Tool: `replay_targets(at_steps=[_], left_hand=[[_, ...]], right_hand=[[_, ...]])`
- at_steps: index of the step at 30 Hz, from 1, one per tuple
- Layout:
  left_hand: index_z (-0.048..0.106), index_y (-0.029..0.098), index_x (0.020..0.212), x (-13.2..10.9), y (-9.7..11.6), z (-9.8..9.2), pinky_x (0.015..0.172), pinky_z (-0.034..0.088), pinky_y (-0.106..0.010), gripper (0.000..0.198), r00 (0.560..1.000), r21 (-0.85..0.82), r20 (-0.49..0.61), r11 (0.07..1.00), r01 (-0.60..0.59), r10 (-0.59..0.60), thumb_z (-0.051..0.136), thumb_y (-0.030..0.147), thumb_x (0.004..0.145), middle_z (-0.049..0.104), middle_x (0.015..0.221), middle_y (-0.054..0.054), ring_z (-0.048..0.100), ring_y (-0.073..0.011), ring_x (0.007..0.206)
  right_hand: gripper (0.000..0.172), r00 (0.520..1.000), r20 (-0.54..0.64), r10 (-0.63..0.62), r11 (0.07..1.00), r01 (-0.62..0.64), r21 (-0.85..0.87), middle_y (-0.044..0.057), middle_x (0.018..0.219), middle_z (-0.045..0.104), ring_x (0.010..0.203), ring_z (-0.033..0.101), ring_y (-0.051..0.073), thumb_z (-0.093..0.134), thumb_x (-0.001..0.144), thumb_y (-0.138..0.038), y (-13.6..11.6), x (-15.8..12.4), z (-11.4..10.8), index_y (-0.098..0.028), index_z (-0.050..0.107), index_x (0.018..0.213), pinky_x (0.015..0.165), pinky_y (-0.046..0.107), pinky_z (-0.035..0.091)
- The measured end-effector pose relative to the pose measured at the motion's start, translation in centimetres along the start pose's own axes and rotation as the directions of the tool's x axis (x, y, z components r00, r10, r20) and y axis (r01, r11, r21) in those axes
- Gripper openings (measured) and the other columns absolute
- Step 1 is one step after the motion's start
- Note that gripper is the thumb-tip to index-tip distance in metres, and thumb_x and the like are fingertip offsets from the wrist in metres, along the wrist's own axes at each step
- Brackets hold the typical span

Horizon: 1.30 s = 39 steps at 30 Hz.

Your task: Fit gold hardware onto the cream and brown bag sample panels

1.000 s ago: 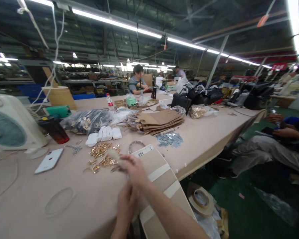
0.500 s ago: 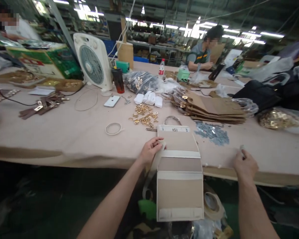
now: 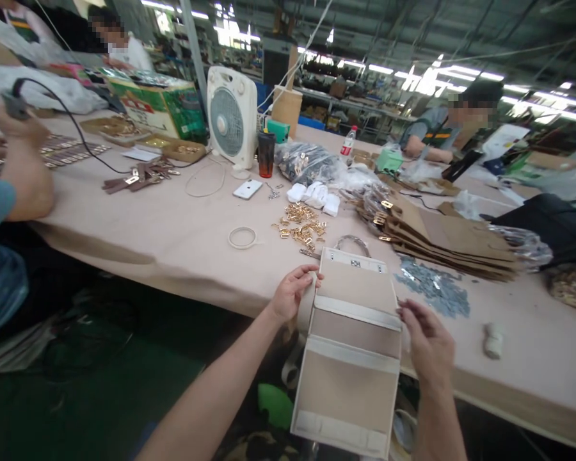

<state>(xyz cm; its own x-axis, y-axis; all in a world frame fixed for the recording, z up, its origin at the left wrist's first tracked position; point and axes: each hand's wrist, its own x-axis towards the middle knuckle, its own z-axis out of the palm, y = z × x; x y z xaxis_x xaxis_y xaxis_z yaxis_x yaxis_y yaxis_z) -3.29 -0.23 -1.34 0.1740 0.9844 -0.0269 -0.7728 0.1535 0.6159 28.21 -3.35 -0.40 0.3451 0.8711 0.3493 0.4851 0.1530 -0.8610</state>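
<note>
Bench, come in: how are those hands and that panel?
Left hand at left edge of beige panel; right hand at right edge. Panel open, reaching beyond table. Grey pieces close by.

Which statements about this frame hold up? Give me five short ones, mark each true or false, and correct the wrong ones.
1. The left hand is beside the left edge of the beige panel, with a pale strip hanging from it. True.
2. The right hand is wrapped around the drink bottle. False: it is at the panel's right edge, and the bottle stands farther back.
3. The white phone lies nearer the person than the fan. True.
4. The gold fittings lie right of the grey pieces. False: they lie to the left.
5. The bottle has a red label. True.
</note>
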Motion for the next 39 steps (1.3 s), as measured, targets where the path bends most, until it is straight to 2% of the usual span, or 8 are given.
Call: replay_targets(at_steps=[3,7,11,17,24,28,31,39], left_hand=[[0.071,0.015,0.114,-0.5,0.0,0.4,0.088,0.049,-0.029,0.041,1.0,0.022,0.028,1.0,0.004,-0.005,0.082,0.03,0.077,0.074,0.094,-0.007,0.067,-0.016,0.088],[0.072,0.016,0.115,-1.3,0.4,1.0,0.096,0.047,-0.031,0.039,0.995,0.022,0.101,1.0,0.015,-0.017,0.08,0.029,0.08,0.073,0.086,-0.005,0.067,-0.0166,0.09],[0.074,0.015,0.112,-1.8,1.3,1.5,0.096,0.047,-0.031,0.038,0.987,0.06,0.154,0.997,0.04,-0.049,0.083,0.03,0.077,0.074,0.088,-0.007,0.068,-0.018,0.091],[0.075,0.016,0.111,-1.9,2.0,2.0,0.088,0.048,-0.028,0.036,0.977,0.076,0.202,0.996,0.052,-0.067,0.083,0.031,0.079,0.074,0.086,-0.007,0.068,-0.0174,0.088],[0.074,0.016,0.112,-2.3,2.5,2.2,0.081,0.048,-0.026,0.04,0.978,0.082,0.185,0.993,0.081,-0.095,0.085,0.032,0.077,0.075,0.097,-0.009,0.067,-0.0159,0.083],[0.075,0.016,0.111,-2.5,2.7,2.6,0.094,0.047,-0.031,0.037,0.975,0.055,0.218,0.998,0.034,-0.046,0.084,0.032,0.079,0.073,0.084,-0.006,0.067,-0.0175,0.09],[0.075,0.017,0.11,-2.6,3.4,3.2,0.103,0.045,-0.034,0.033,0.972,-0.02,0.231,0.999,-0.036,0.039,0.082,0.03,0.081,0.068,0.071,-0.002,0.067,-0.0191,0.099],[0.07,0.019,0.115,-2.8,6.3,4.2,0.082,0.053,-0.031,0.045,0.973,-0.072,0.175,0.987,-0.142,0.153,0.087,0.037,0.078,0.066,0.074,0.0,0.066,-0.016,0.079]], right_hand=[[0.031,0.909,0.408,-0.08,0.992,0.03,0.126,0.01,0.111,0.076,0.099,0.072,0.024,0.068,0.093,-0.043,-5.1,-3.5,5.5,-0.023,0.075,0.117,0.095,0.04,0.056],[0.034,0.788,0.58,-0.204,0.953,0.023,0.303,0.008,0.121,0.072,0.104,0.069,0.021,0.064,0.097,-0.034,-8.9,-6.2,10.5,-0.025,0.069,0.129,0.096,0.036,0.054],[0.031,0.812,0.546,-0.205,0.933,-0.007,0.36,0.006,0.111,0.073,0.095,0.068,0.021,0.064,0.096,-0.03,-9.3,-7.5,12.3,-0.023,0.07,0.126,0.088,0.033,0.055],[0.02,0.842,0.468,-0.269,0.944,0.136,0.299,0.006,0.1,0.073,0.095,0.067,0.023,0.058,0.097,-0.026,-9.3,-8.6,12.8,-0.022,0.076,0.105,0.094,0.036,0.053],[0.043,0.813,0.564,-0.146,0.909,-0.115,0.401,0.007,0.112,0.071,0.096,0.068,0.023,0.065,0.095,-0.034,-10.0,-9.5,12.2,-0.023,0.062,0.137,0.083,0.032,0.056],[0.017,0.812,0.544,-0.213,0.926,-0.01,0.377,0.005,0.094,0.071,0.086,0.066,0.02,0.064,0.097,-0.033,-11.3,-9.4,12.1,-0.021,0.073,0.104,0.079,0.031,0.053],[0.02,0.844,0.473,-0.254,0.925,0.069,0.374,0.003,0.08,0.067,0.076,0.063,0.018,0.06,0.099,-0.029,-11.6,-9.6,11.9,-0.021,0.07,0.084,0.073,0.03,0.051],[0.017,0.849,0.38,-0.367,0.93,0.322,0.179,0.008,0.096,0.073,0.087,0.07,0.022,0.06,0.099,-0.02,-8.9,-12.0,12.1,-0.025,0.075,0.105,0.077,0.034,0.057]])
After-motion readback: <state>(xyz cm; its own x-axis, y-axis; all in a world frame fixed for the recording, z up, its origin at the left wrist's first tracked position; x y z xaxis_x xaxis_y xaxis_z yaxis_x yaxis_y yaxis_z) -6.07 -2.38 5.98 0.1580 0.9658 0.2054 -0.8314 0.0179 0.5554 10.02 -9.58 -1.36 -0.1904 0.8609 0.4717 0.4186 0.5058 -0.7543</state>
